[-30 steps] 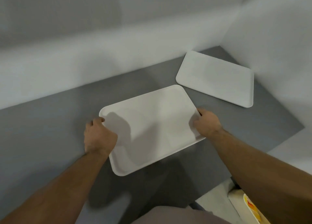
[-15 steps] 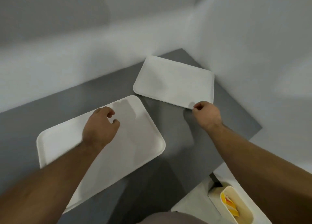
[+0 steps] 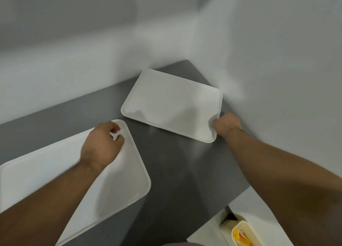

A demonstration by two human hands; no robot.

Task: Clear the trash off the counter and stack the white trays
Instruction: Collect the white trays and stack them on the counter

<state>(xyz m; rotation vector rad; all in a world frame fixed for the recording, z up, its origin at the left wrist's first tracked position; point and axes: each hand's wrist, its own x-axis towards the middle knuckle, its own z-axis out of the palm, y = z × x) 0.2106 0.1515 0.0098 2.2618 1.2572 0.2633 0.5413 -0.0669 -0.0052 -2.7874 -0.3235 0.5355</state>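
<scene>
On the counter (image 3: 175,162): grey top in a wall corner, two white trays lying flat and well apart; no loose trash visible on it.
Left tray (image 3: 46,181): flat at near left, partly out of frame. A second ago both hands gripped it in front of the body; it is now set down to the left.
Far tray (image 3: 172,103): in the back corner, its right edge close to the wall. Flat or barely lifted, cannot tell.
Left hand (image 3: 101,144): over the left tray's far corner, fingers loosely curled, gripping nothing. Contact with the tray unclear.
Right hand (image 3: 226,124): moved from the left tray to the far tray; fingers curled round its near right corner, pinching the rim.
Bin (image 3: 240,234): lower right, below the counter edge, with yellow trash (image 3: 238,235) inside.
Change: grip handed over from one tray to the other.
Meaning: trash part looks done; stacking not yet. Likely next: lift the far tray and bring it over the left one.
Risk: one-handed corner hold, so the tray may tilt or scrape the wall.
</scene>
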